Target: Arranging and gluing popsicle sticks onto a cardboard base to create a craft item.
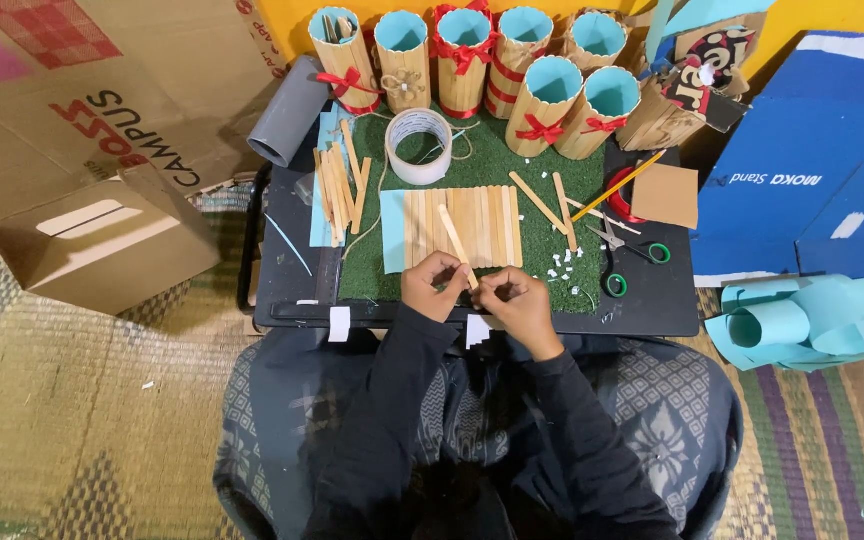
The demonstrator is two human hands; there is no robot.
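**One stick between my fingertips, over the row of sticks**

The black tray (652,300) sits across my lap, and the green mat (472,170) covers its middle; I place everything from that mat. Along the mat's far edge stand the stick-clad tubes (472,60) with blue linings and red bows. On the mat's centre lies the row of sticks (462,225) glued side by side on blue paper, their long axes running away from me. The tape roll (419,145) rests just beyond that row; loose sticks (337,190) lie at the mat's left edge, scissors (617,255) at its right.

At the mat's near edge my left hand (432,285) and right hand (517,300) meet, fingers pinched narrow. Both hold the single stick (455,240), which slants up and leftward from my fingertips across the row. The left hand grips nearer its middle; the right works at its near end.
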